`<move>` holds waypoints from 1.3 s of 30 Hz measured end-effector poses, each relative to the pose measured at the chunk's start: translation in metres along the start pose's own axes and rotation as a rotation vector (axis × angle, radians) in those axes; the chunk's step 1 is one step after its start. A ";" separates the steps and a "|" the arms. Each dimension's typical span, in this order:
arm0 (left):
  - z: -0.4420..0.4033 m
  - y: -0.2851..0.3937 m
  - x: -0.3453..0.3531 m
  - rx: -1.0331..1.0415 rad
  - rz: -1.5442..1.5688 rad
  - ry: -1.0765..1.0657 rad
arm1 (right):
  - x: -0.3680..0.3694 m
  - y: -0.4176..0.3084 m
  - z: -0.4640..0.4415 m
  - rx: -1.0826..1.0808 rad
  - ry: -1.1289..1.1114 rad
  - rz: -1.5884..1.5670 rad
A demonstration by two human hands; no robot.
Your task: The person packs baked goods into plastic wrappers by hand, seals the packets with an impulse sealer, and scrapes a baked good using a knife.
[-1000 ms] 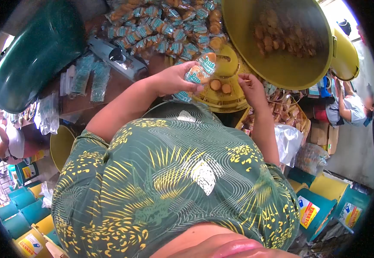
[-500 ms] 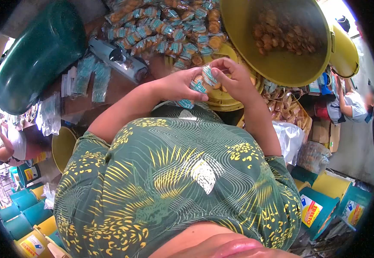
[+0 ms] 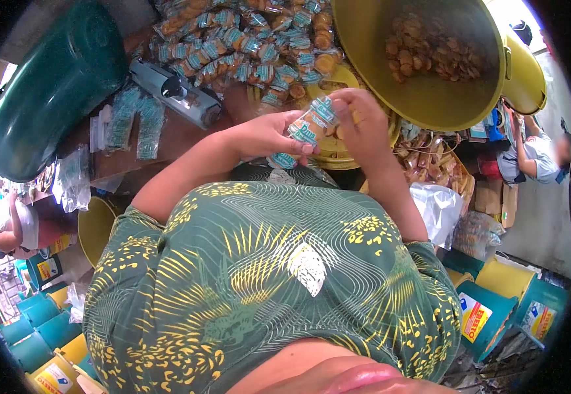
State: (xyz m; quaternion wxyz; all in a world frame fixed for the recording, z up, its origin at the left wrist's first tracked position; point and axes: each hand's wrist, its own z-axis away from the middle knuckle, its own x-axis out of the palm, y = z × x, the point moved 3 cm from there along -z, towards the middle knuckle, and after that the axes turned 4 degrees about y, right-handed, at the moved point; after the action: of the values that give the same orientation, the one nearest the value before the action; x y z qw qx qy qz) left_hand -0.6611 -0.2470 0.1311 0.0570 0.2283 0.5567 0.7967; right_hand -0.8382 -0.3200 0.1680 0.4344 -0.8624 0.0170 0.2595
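At far left, well left of the big yellow tub (image 3: 443,108), a person (image 3: 16,220) in a pale top stood beyond my table (image 3: 183,138). Nearer the tub but still left of it, a green container (image 3: 62,85) lay tilted beside flat printed wrappers (image 3: 124,125) and a metal device (image 3: 177,92). Packed round biscuits (image 3: 246,46) lay heaped up to the tub's left side. Below and left of the tub, my left hand (image 3: 272,134) gripped a printed packet (image 3: 313,122) between thumb and fingers, over a second packet (image 3: 282,159); whether I held that one too, I could not tell. My bent right fingers (image 3: 363,125), nearer the tub, met the first packet's upper end, their pinch unclear. A yellow lid (image 3: 338,159) lay behind my hands, just left of the tub. Loose biscuits (image 3: 430,49) rested inside the tub; below it stood a crate of wrapped pieces (image 3: 433,161). Right of the tub was another person (image 3: 538,157).
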 end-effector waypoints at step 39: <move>0.023 0.017 -0.024 0.194 -0.179 0.112 | 0.017 -0.031 -0.039 -0.265 0.044 0.076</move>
State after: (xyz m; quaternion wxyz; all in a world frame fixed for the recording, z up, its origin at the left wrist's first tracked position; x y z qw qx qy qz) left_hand -0.6272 -0.2416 0.1461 0.0743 0.1371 0.6517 0.7422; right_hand -0.7984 -0.3266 0.2019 0.3063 -0.9163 0.0248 0.2569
